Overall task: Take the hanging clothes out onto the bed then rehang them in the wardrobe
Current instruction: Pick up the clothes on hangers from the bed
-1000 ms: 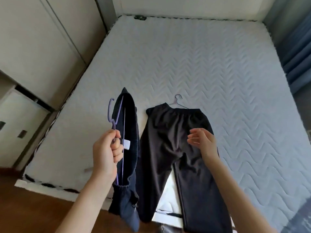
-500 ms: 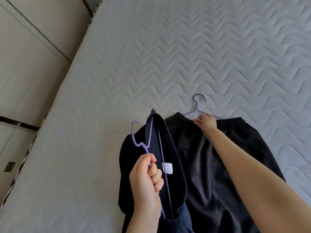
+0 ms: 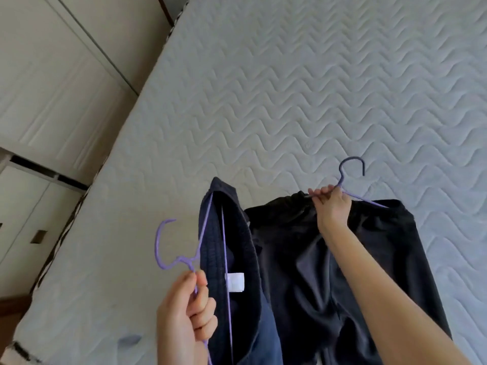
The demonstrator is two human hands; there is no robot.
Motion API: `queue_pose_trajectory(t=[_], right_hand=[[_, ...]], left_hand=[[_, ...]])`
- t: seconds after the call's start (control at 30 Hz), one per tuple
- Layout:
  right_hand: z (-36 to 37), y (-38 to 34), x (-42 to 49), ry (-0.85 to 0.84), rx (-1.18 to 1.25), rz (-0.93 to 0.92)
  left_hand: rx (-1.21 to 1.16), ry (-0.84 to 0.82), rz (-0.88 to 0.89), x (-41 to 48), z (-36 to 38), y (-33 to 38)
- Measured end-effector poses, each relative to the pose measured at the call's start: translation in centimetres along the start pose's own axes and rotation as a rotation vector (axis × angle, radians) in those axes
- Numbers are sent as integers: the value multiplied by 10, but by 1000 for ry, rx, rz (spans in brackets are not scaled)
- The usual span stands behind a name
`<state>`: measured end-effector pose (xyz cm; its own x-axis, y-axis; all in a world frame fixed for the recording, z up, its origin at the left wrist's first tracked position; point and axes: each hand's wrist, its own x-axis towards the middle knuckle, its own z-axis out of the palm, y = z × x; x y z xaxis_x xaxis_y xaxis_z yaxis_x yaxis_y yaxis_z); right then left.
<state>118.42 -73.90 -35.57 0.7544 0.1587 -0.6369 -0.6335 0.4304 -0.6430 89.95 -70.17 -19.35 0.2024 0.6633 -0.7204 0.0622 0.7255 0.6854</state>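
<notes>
Lower frame: left hand (image 3: 187, 306) grips the lilac hanger (image 3: 168, 248) by its neck, right hand (image 3: 332, 206) the darker hanger (image 3: 351, 167), likely the surest hold on limp trousers (image 3: 303, 272).

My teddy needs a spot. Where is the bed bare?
Bare mattress stretches beyond the black trousers and left of the navy garment to the bed's edge. The near middle is crowded: garments side by side, left hand on the left hanger, right hand on the right hanger.

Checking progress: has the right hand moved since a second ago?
Yes: the right hand went up the black trousers to their waistband and grips the hanger.
</notes>
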Motion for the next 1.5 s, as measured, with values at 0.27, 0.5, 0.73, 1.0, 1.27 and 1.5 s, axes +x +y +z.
queue_pose_trajectory(t=[0.27, 0.5, 0.73, 1.0, 1.27, 1.5], right_hand=[[-18, -58, -220, -255, -127, -47], [-11, -99, -441, -699, -478, -128], [-28, -103, -657, -1177, -555, 58], [-43, -37, -773, -1287, -1323, -229], [-41, 88, -816, -1333, -1243, -537], [65, 220, -850, -1433, -1145, -516]], left_hand=[[-93, 60, 121, -132, -120, 74], [-56, 31, 465, -267, -220, 116], [-57, 120, 665, -404, -372, 115], [-97, 328, 700, -481, -518, 49], [-143, 621, 589, -495, -638, -14], [-289, 803, 520, -452, -739, -14]])
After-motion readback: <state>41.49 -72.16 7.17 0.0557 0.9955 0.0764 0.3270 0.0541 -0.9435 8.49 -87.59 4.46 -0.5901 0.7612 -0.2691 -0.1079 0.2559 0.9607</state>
